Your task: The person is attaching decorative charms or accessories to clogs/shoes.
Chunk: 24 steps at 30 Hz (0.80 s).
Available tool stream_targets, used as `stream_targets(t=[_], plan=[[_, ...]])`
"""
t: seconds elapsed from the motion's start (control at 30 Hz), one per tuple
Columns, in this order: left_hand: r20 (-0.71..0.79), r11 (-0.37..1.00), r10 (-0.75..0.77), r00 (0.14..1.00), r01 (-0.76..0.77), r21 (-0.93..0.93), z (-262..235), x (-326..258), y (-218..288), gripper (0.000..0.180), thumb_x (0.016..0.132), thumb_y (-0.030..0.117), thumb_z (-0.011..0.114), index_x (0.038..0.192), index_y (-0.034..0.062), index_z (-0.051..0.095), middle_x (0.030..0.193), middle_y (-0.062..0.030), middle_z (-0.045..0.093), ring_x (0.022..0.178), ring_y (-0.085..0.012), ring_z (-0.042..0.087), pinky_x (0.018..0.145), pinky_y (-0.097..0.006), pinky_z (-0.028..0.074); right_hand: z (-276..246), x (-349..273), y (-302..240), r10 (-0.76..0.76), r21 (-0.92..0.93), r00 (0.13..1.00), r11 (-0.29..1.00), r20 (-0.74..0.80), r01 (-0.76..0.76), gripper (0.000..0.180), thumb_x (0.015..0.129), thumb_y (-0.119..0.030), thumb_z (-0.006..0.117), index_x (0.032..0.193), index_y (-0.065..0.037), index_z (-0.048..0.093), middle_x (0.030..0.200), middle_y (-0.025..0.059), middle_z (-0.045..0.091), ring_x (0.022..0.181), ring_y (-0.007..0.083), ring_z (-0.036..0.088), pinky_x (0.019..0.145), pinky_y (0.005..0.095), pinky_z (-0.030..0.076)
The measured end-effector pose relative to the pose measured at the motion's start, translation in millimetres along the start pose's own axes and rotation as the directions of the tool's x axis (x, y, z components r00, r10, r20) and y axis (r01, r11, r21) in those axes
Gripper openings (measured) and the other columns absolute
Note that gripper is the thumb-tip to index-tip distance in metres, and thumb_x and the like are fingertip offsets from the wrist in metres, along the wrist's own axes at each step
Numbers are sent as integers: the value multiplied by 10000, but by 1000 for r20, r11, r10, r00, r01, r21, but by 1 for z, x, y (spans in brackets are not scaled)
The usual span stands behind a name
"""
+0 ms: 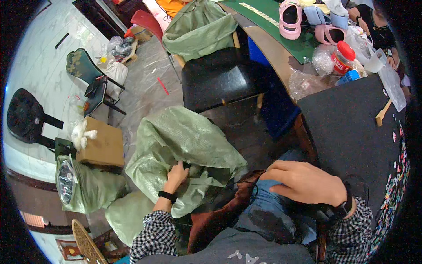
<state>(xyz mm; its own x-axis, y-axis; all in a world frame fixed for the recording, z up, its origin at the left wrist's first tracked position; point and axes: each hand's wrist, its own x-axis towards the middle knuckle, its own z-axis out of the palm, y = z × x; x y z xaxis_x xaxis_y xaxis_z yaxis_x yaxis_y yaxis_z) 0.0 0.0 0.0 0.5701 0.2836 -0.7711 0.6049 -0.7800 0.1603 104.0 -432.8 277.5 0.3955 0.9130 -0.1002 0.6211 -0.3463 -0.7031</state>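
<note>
A large pale green woven sack (176, 127) stands slumped on the floor before me, its mouth gaping toward my lap. At the near side of that mouth is my left hand (177, 174), its fingers curled and closed on the sack's edge; the fingertips are partly hidden. Dark shadow fills the sack's opening, so its contents cannot be made out. Over my lap hovers my right hand (303, 178), fingers stretched with the thumb apart and nothing visible in it. Below it lies a reddish-brown cloth (211, 220) across my legs, beside blue jeans (268, 207).
To my right, a dark table (347, 119) bears a wooden-handled brush (383, 113), a red-lidded jar (343, 57), pink clogs (290, 20) and scattered small colourful pieces (391, 198). Ahead stands a black-seated chair (220, 77). At left are a cardboard box (103, 141) and another sack (92, 189).
</note>
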Motion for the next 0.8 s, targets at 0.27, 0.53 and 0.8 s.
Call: stream_targets(t=[0.27, 0.53, 0.8], plan=[[-623, 998, 62, 780, -28, 65, -31, 13, -35, 630, 838, 196, 632, 1343, -69, 366, 1261, -297, 483, 1179, -443, 488, 937, -490, 483, 19, -3, 12, 29, 102, 997, 995, -68, -22, 288, 917, -181, 605, 1168, -41, 582, 1038, 152, 594, 980, 370, 601, 825, 438, 517], [-896, 993, 8, 443, -109, -45, 3, 65, -62, 554, 799, 340, 690, 1150, -78, 592, 1212, -294, 570, 1027, -466, 588, 906, -467, 498, 19, 17, 25, 46, 60, 994, 997, 101, -53, 304, 919, -172, 613, 1195, -48, 587, 1073, 149, 596, 985, 356, 598, 822, 417, 508], [-690, 910, 67, 721, -328, -254, -12, 54, -75, 353, 780, 270, 721, 1010, 3, 693, 956, -213, 696, 912, -416, 648, 818, -446, 519, 36, 82, 31, 18, 8, 974, 1000, 228, -20, 261, 928, -222, 585, 1130, -58, 588, 1018, 156, 591, 975, 380, 605, 817, 456, 525]])
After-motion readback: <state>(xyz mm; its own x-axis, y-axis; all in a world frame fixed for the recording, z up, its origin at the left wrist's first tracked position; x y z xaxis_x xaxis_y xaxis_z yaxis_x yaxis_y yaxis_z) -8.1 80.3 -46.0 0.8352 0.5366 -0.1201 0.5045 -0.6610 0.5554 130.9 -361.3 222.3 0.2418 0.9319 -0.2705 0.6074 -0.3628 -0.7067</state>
